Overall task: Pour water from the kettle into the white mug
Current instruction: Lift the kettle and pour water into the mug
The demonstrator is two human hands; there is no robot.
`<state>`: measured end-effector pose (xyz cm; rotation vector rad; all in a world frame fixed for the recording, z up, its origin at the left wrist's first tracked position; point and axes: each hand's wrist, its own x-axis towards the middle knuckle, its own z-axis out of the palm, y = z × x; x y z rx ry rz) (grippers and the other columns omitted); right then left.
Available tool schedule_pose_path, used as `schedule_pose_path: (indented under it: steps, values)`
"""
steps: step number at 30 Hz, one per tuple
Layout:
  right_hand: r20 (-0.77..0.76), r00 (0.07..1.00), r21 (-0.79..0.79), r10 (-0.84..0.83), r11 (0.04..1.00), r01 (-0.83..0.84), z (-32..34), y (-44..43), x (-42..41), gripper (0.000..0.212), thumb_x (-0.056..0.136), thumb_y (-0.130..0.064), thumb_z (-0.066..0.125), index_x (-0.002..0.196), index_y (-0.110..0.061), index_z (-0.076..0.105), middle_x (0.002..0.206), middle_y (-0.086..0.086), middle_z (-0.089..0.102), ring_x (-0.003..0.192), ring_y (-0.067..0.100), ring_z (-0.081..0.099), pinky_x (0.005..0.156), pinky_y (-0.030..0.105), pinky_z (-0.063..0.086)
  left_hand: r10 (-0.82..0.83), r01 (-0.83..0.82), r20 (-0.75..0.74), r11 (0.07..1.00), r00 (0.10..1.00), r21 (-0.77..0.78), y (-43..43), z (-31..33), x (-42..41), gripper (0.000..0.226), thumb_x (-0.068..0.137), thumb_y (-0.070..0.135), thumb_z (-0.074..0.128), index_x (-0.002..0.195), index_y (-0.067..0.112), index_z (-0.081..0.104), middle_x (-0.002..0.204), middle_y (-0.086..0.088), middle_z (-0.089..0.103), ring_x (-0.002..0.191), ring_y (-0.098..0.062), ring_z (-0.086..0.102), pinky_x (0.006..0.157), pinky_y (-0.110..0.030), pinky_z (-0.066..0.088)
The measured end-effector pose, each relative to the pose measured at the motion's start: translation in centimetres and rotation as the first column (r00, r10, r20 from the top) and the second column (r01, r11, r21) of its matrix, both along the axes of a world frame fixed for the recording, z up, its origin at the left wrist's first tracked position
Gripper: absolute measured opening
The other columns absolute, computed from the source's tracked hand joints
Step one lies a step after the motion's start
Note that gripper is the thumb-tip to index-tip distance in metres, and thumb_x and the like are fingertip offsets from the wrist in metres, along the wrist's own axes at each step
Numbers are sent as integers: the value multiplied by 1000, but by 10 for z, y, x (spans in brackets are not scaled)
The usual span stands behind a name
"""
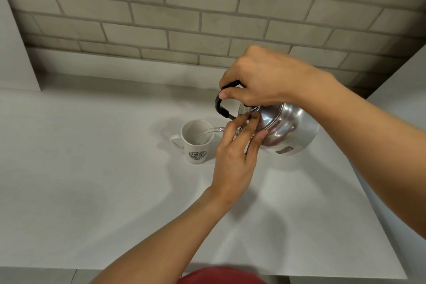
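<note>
Pale brick wall (143, 14) runs across the back, and below it one white worktop (92, 191) fills most of the view, bare on its left half.

Moving right, one white mug (196, 145) stands upright on the worktop near its middle. Its handle points left, and a round green logo faces the camera. A thin stream of water (207, 132) arcs from the right over the rim into the mug's open mouth, and the inside looks wet.

Just right of the mug, the left hand (232, 161) reaches up from the lower edge of the view. Its fingers are spread and its fingertips (254, 120) press on the lid area of the kettle; the thumb rests against the kettle's lower side. It steadies rather than closes around anything.

One shiny metal kettle (283, 131) hangs above the worktop, tipped steeply to the left so its spout, mostly hidden behind the left hand, aims at the mug. Its flat base faces right and toward the camera.

Above it, the right hand (265, 78) is clenched around the kettle's black handle (221, 104), bearing the weight. At the bottom edge a strip of red clothing (221, 275) shows.
</note>
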<state>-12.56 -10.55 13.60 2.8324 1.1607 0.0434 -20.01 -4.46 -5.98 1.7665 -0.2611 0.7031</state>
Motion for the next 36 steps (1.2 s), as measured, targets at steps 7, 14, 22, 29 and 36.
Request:
schedule_pose_path:
  steps: [7, 14, 22, 29, 36]
  values:
    - [1, 1000, -26, 6, 1000, -6, 4, 4, 0, 30, 101, -47, 58, 106, -27, 79, 63, -9, 53, 72, 27, 58, 61, 36, 47, 13, -13, -1, 1000, 1000, -10, 0, 2, 2, 38, 101, 18, 68, 138, 22, 63, 136, -4, 59, 128, 9, 48, 106, -11, 38]
    - [1, 1000, -57, -4, 998, 4, 4, 8, 0, 30, 101, -48, 58, 102, -25, 78, 63, -10, 48, 75, 31, 60, 61, 35, 43, 13, -12, 12, 1000, 1000, -23, 0, 3, 2, 39, 100, 15, 70, 138, 20, 63, 133, -5, 60, 128, -4, 57, 106, -12, 39]
    - [12, 1000, -99, 6, 995, -4, 6, 15, 0, 29, 101, -46, 59, 103, -25, 79, 65, -7, 45, 81, 36, 64, 64, 40, 53, 33, -33, 6, 999, 999, -38, 0, 3, 2, 38, 100, 16, 68, 138, 18, 64, 132, -4, 60, 127, 7, 52, 106, -9, 36]
    - [18, 1000, -121, 13, 993, -11, 7, 19, 1, 29, 100, -44, 61, 96, -21, 78, 64, -6, 49, 75, 37, 64, 65, 43, 56, 22, -22, 7, 998, 1000, -55, -1, 5, 3, 37, 100, 14, 68, 137, 16, 64, 131, -7, 61, 127, -6, 58, 106, -11, 39]
    - [7, 1000, -127, 7, 992, -7, 8, 22, 4, 28, 99, -43, 62, 96, -21, 79, 63, -8, 46, 76, 37, 64, 64, 40, 54, 7, -7, -2, 997, 1000, -73, -2, 6, 4, 37, 101, 16, 66, 138, 17, 63, 132, -7, 60, 128, -12, 59, 107, -18, 43]
